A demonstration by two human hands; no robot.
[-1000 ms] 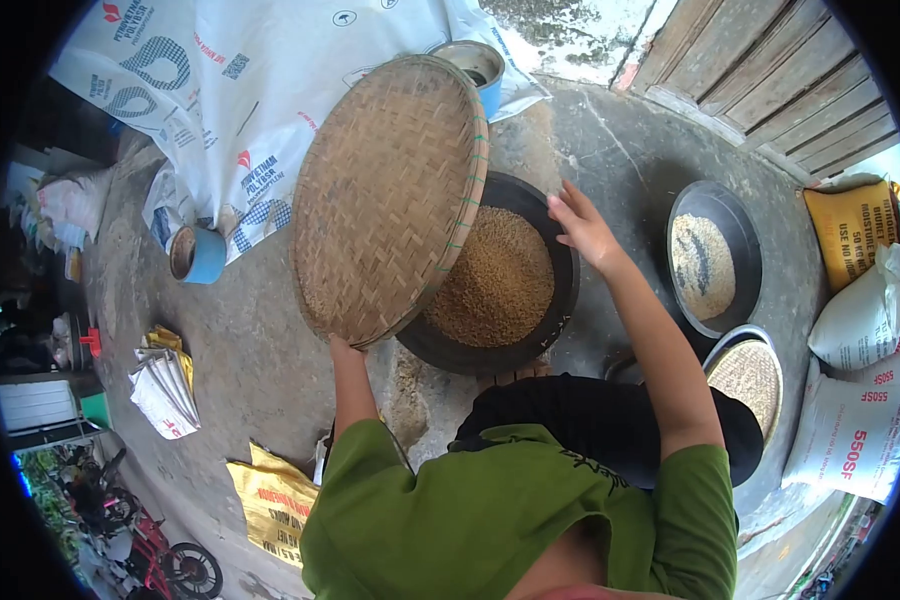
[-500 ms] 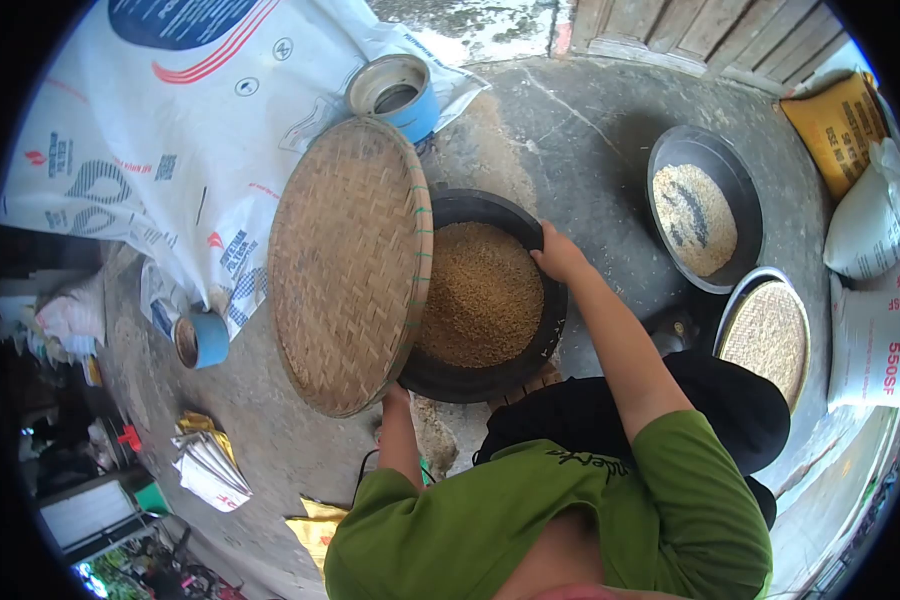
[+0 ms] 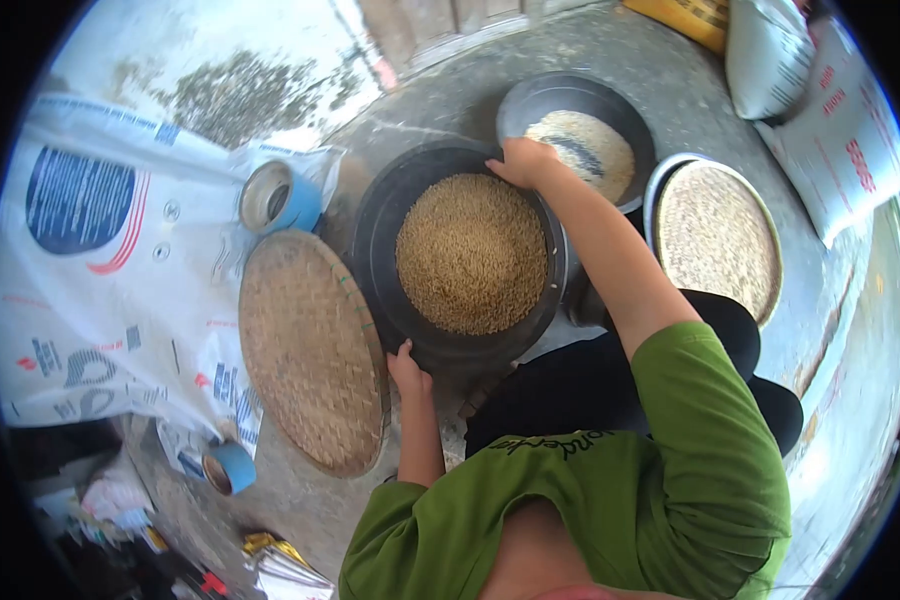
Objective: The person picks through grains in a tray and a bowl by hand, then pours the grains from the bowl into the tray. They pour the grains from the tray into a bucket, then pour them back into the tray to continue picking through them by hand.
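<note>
A round black basin [image 3: 380,215] heaped with brown grain [image 3: 470,252] sits on the concrete in front of me. My left hand [image 3: 408,368] grips its near rim. My right hand [image 3: 518,160] holds its far rim. A round woven bamboo tray [image 3: 310,350] lies flat on the ground just left of the basin, close to my left hand and free of it.
A second black basin [image 3: 540,95] with pale grain sits behind the first. A metal-rimmed sieve of grain [image 3: 715,240] lies to the right. A blue tin [image 3: 275,200] and printed white sacks [image 3: 100,260] lie at left; another blue tin [image 3: 228,467] is near the tray. Filled sacks [image 3: 830,110] stand at right.
My left hand has let go of the woven tray, which now lies flat on the ground, and has taken the basin's near rim. My right hand slid along the basin's far rim.
</note>
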